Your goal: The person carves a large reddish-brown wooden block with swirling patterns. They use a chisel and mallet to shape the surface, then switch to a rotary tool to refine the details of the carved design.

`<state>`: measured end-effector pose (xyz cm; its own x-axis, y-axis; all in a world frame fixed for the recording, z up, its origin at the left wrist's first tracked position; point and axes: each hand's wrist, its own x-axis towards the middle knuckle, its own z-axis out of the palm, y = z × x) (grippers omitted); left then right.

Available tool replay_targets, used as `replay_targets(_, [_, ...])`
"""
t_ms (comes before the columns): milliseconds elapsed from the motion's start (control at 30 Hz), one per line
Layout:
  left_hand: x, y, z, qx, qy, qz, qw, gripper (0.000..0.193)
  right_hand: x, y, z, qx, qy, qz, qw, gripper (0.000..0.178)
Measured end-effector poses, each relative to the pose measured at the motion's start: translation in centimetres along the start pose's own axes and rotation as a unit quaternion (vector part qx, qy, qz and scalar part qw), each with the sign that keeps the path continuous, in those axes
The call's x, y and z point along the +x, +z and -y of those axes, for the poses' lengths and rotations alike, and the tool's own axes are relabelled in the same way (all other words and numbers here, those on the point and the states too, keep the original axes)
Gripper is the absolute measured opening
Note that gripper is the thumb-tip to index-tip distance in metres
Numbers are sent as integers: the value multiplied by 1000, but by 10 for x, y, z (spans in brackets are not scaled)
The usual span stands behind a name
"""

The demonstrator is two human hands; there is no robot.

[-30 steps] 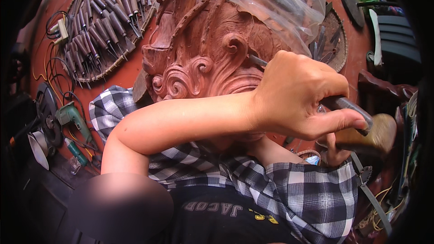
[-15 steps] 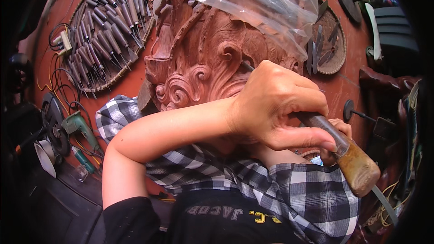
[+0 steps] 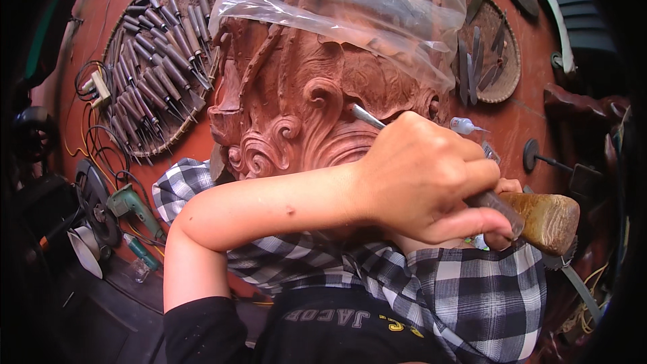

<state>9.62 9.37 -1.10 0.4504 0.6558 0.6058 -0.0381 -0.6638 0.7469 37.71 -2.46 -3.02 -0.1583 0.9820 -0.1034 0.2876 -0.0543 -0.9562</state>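
My left hand (image 3: 431, 178) is closed around the dark handle of a carving chisel (image 3: 367, 116), its arm crossing in front of me. The chisel's metal tip rests on a reddish-brown wood carving (image 3: 330, 121) with scrolls and wavy grooves. Behind the left hand, only a few fingers of my right hand (image 3: 510, 186) show, curled at a worn, yellowish-brown wooden mallet (image 3: 549, 222). The mallet head is right by the butt of the chisel handle; whether they touch I cannot tell. Clear plastic sheeting (image 3: 337, 13) drapes over the carving's far part.
At the left, a round woven tray (image 3: 176, 141) holds many wooden-handled chisels. Another basket (image 3: 509, 84) with flat blades stands far right. A small nozzle bottle (image 3: 465, 125) lies beside the carving. A green power drill (image 3: 133, 207), cables and a checked cloth (image 3: 472, 276) are near me.
The mallet head has moved up and right, showing more of its end. My left hand has shifted slightly right and down, and the chisel tip is now visible on the carving.
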Motion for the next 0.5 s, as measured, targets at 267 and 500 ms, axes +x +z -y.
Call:
replay_targets(267, [3, -10, 8, -47, -54, -5, 997, 37, 1, -8, 22, -237, -5, 22, 971, 44])
replay_targets(500, [8, -5, 8, -74, -74, -121, 987, 37, 0, -3, 24, -159, -29, -58, 985, 39])
